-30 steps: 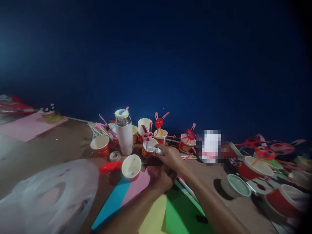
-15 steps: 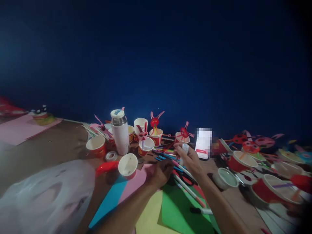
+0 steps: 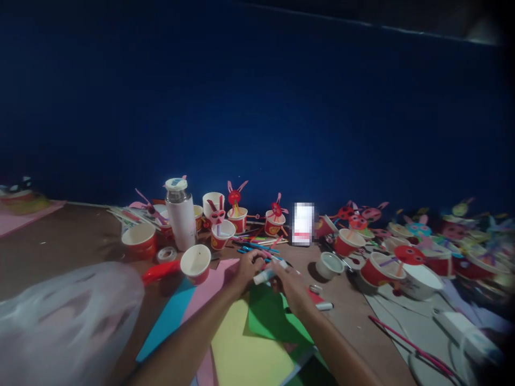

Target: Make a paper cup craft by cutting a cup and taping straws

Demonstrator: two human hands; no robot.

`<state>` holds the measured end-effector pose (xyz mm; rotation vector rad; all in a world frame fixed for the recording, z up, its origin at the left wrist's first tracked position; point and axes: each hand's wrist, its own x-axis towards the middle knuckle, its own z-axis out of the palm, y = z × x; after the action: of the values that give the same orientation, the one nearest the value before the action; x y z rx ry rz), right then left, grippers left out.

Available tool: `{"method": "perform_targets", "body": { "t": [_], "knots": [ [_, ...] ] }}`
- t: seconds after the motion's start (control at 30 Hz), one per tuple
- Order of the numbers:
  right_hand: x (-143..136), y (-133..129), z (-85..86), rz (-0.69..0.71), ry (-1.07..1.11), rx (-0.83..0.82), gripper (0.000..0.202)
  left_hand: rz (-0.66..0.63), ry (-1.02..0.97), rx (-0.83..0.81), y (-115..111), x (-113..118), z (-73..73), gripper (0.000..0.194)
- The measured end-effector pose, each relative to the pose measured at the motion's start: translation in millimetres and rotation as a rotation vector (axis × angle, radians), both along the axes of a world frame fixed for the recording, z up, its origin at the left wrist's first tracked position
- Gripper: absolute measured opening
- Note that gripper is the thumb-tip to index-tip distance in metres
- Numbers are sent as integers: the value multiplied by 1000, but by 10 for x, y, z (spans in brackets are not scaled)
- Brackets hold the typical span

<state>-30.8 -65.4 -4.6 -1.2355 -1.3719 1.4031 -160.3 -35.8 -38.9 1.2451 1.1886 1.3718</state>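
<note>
Fingers of the right hand point(image 3: 290, 281) grip a white tube point(image 3: 264, 276) above green paper point(image 3: 267, 316), seemingly for control; left hand point(image 3: 246, 268) curls alongside, its hold impossible to tell.

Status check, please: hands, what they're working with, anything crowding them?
Right hand on white tube, over green paper. Left hand close by, grip unclear. Coloured sticks crowd the far side.

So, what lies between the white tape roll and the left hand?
The head view shows an open red-and-white paper cup, then pink paper, between the tape roll and left hand.
</note>
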Motion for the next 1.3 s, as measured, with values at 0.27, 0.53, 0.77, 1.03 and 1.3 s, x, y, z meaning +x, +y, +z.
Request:
{"method": "perform_targets", "body": {
  "t": [0.27, 0.53, 0.77, 1.03, 1.3],
  "knots": [
    [112, -202, -84, -18, 351, -29, 33, -69, -68, -58, -64, 41, 241, 17],
    [132, -218, -25, -44, 505, -32, 29, -162, -90, -160, -223, 110, 511, 19],
    [146, -205, -51, -69, 578, -41, 31, -144, -114, -218, -392, 76, 558, 27],
    [255, -237, -84, -7, 542, 0, 30, -93, -171, -189, -770, 63, 375, 36],
    [158, -373, -89, 98, 415, 74, 35, -116, -174, -50, -881, -13, 400, 35]
  ]
}}
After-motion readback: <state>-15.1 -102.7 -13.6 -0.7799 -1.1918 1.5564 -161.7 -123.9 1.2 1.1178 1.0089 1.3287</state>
